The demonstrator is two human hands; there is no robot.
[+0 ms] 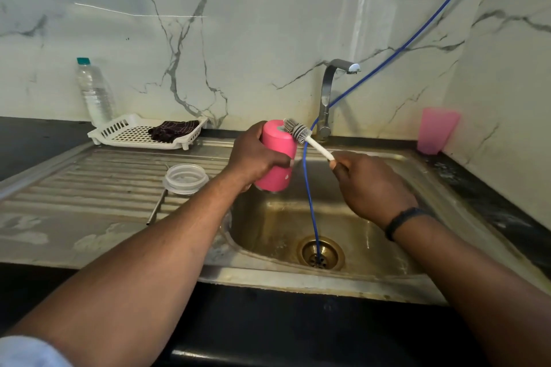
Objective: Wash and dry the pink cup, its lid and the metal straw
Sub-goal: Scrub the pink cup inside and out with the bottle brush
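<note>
While the left hand (pixel 258 158) grips the smooth, rigid pink cylindrical cup (pixel 277 155) mid-body above the steel sink (pixel 387 247), and the right hand (pixel 369 185) is closed on the white-handled bristle brush (pixel 301 134), the probably light, wet-slippery wall demands a full-wrap grip.

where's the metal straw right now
In the head view, the metal straw lies on the ribbed draining board left of the sink basin, its far end tucked under the clear lid.
</note>
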